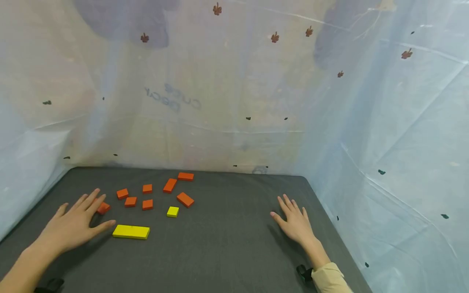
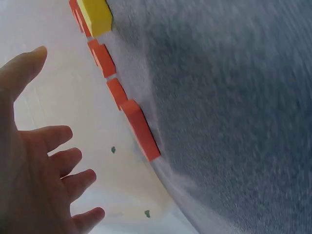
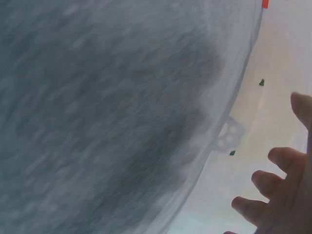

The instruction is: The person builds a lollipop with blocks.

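My left hand (image 1: 75, 226) hovers over the left side of the dark table, fingers spread and holding nothing. Partly behind its fingertips lies an orange block (image 1: 104, 208), which the left wrist view shows as a longer orange block (image 2: 140, 129) apart from the hand. Just right of the thumb is a long flat yellow block (image 1: 131, 232). A small yellow square block (image 1: 173, 211) lies further right. My right hand (image 1: 294, 224) is held above the table's right side, its fingers spread and nothing in them; no block is near it.
Several small orange blocks (image 1: 147, 204) and several longer ones (image 1: 185, 200) lie loosely across the back left of the grey table (image 1: 227, 244). Translucent plastic sheeting (image 1: 205, 134) with leaf marks hangs behind the table and along its sides.
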Tool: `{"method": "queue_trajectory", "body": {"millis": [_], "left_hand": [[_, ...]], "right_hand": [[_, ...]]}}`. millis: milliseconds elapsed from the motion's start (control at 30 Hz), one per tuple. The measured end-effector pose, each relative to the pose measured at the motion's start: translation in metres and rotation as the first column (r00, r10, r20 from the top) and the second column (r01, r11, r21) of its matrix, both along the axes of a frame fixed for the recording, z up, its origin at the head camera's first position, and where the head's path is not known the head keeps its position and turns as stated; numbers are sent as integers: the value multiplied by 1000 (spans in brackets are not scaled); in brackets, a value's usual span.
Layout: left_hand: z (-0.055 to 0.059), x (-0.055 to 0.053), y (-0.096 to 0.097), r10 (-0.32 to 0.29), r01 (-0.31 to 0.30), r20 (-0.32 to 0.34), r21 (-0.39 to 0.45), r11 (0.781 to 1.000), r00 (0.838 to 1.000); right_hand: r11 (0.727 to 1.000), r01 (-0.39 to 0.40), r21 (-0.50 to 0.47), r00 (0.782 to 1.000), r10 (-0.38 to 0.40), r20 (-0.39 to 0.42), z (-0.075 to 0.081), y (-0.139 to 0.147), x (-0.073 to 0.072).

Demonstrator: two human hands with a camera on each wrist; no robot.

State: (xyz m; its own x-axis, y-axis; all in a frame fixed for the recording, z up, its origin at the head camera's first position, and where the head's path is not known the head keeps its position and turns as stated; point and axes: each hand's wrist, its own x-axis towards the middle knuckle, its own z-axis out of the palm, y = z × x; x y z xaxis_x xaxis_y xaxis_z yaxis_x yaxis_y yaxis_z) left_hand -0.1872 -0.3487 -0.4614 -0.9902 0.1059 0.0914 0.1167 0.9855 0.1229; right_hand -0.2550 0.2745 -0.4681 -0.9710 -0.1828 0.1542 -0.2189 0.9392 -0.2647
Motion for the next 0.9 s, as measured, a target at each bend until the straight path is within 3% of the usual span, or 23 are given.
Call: {"method": "queue_trajectory", "body": {"millis": [167, 300, 567, 733, 900], "left_hand": [[2, 3, 10, 5, -6, -44, -15, 1000, 999], [6, 4, 20, -15, 13, -128, -21, 1000, 992], [9, 2, 39, -134, 134, -327, -22, 991, 936], [7, 0, 50, -188, 209, -371, 17, 978, 909], [2, -2, 56, -258, 286, -373, 19, 958, 891]], "right_hand": [[998, -39, -49, 996, 35, -79, 7, -16, -2], [992, -88, -90, 987, 75, -140, 16, -33, -5], [971, -187, -152, 967, 155, -202, 28, -76, -12], [945, -271, -183, 949, 230, -216, 31, -106, -15], [907, -369, -202, 917, 319, -241, 28, -139, -17]]}}
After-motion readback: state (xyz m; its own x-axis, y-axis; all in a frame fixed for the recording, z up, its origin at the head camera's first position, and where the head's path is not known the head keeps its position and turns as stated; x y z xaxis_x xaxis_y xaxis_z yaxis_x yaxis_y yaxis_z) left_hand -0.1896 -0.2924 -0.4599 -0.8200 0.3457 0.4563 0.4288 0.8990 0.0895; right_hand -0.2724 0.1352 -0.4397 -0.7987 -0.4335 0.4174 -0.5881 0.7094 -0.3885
